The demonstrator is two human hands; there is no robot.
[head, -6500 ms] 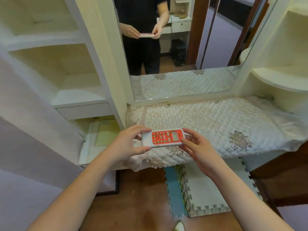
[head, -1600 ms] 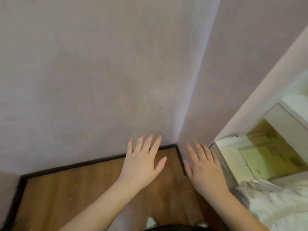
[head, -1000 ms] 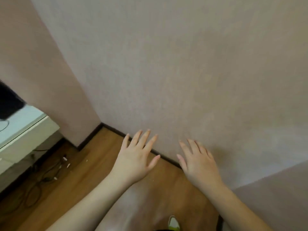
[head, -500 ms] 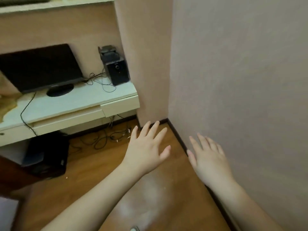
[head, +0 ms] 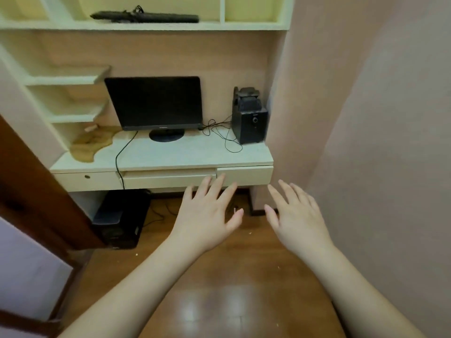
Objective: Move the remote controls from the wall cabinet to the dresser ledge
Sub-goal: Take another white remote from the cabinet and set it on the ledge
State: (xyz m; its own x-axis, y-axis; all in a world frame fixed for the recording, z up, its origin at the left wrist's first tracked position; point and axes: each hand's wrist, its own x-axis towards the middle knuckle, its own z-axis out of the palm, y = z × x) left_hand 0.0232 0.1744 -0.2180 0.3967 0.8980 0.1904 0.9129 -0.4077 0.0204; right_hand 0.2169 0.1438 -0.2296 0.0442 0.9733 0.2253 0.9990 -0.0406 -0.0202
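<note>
Both palms down, fingers spread, holding nothing: left hand [head: 207, 215], right hand [head: 296, 217] side by side over the floor [head: 219, 301]. Desk [head: 170, 152] edge just beyond the fingertips.

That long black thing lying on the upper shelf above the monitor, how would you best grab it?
Grip the long black object around its narrow middle, from the open front of the upper shelf. It lies flat and lengthwise along the shelf, so fingers can close across its width. Both the left hand and right hand are empty.

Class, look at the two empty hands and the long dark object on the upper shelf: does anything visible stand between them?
Nothing visible does. Left hand and right hand hover open above the floor; the dark object lies well above.
</note>
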